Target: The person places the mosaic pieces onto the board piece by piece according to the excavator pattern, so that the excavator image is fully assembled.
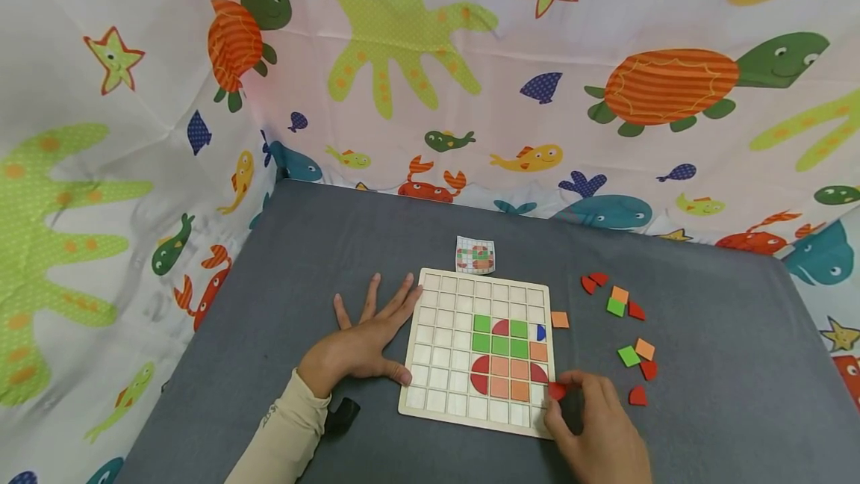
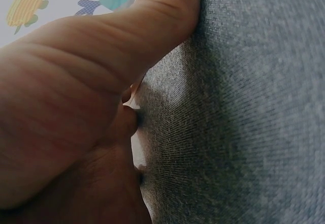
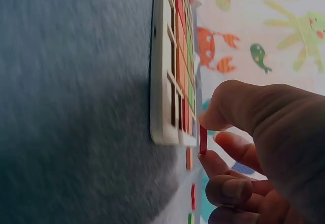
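A square grid board (image 1: 443, 393) lies on the grey cloth, with green, orange, red and blue pieces set in its right part. The left hand (image 1: 366, 346) rests with spread fingers at the board's left edge, thumb and fingertips touching it; its palm side (image 2: 76, 102) fills much of the left wrist view. At the board's lower right edge, the right hand (image 1: 598, 424) pinches a red rounded piece (image 1: 557, 391) between thumb and finger. The right wrist view shows that red piece (image 3: 203, 139) edge-on between the fingertips of the right hand (image 3: 269, 132), beside the board's corner (image 3: 165, 127).
A small printed pattern card (image 1: 475, 255) lies behind the board. One orange square (image 1: 560, 320) is beside its right edge. Further right lie loose red, green and orange pieces (image 1: 628, 355). A dark object (image 1: 343, 417) sits by the left wrist. Patterned cloth hangs behind.
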Motion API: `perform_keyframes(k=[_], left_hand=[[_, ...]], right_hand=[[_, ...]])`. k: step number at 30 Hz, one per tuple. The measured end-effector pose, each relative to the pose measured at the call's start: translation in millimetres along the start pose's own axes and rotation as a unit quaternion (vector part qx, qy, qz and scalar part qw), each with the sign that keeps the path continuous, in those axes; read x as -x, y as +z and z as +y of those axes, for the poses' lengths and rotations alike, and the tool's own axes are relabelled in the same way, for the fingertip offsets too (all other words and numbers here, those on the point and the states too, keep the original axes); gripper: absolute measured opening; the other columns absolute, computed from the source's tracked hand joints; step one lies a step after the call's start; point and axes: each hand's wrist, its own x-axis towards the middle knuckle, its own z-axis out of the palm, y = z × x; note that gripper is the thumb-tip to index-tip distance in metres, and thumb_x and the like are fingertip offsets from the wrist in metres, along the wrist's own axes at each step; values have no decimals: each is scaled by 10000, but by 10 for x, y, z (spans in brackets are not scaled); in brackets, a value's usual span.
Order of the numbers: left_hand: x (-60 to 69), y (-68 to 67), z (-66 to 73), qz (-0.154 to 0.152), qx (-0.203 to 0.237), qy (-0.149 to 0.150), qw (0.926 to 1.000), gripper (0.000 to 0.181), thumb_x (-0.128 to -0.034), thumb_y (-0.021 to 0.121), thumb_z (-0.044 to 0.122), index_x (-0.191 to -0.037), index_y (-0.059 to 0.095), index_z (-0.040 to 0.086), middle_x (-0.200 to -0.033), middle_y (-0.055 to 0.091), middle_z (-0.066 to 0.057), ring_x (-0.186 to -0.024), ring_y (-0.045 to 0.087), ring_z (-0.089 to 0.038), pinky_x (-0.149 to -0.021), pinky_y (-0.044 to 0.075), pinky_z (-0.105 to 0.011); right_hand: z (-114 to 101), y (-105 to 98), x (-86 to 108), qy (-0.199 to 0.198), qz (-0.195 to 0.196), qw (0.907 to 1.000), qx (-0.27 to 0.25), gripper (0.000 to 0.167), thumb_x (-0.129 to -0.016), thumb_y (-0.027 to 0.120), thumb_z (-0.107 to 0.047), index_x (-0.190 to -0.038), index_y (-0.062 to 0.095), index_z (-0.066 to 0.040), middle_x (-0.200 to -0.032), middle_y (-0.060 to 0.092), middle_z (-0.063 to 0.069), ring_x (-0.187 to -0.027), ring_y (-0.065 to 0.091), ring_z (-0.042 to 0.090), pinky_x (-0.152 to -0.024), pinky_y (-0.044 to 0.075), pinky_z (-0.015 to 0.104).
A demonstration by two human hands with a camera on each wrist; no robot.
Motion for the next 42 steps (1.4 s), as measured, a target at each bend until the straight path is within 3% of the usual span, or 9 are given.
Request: perform_keyframes(k=[3, 12, 19, 36, 42], left_hand=[[4, -10, 9, 11, -18, 3, 10000, 1381, -702, 928, 519, -1724, 16, 340, -1787, -129, 80, -1573, -338, -393, -1033, -295, -837], [-1, -15, 28, -6, -52, -21, 10000, 1379, -707, 924, 517, -1722, 6, 344, -1780, -141, 96, -1574, -336, -385, -1034, -287, -843], [14, -15, 27, 12, -44, 59, 10000, 1374, -703, 915, 526, -1725, 19, 326, -1785, -134, 71, -1570, -338, -404, -1025, -288, -849], [13, -20, 23, 9, 13, 84, 10000, 1370, -713, 917, 501, -1726, 12, 322, -1786, -133, 70, -1572, -336, -405, -1028, -291, -844], [-38, 54, -73, 34, 197, 128, 9997, 1415, -677, 936, 511, -1722, -4, 348, -1783, -153, 88, -1560, -371, -383, -996, -357, -804]], right_hand=[[-49, 37, 18, -57, -116, 9999, 32, 398, -881, 800, -272, -1208, 671, -85, -1196, 632, 156, -777, 604, 218, -762, 619, 506], [-116, 102, 11, -40, -481, 9987, 138, 442, -878, 821, -304, -1236, 670, -93, -1204, 621, 143, -784, 598, 199, -719, 617, 450], [-130, 120, 36, -101, -248, 9996, 104, 396, -884, 820, -268, -1215, 684, -100, -1169, 631, 129, -756, 591, 202, -690, 596, 417], [-146, 117, 45, -93, -113, 9998, 128, 409, -874, 844, -282, -1207, 690, -100, -1157, 643, 136, -724, 588, 201, -669, 590, 417], [-135, 111, 68, -92, -76, 9998, 143, 415, -871, 858, -279, -1206, 693, -101, -1161, 648, 134, -723, 589, 198, -663, 584, 415]])
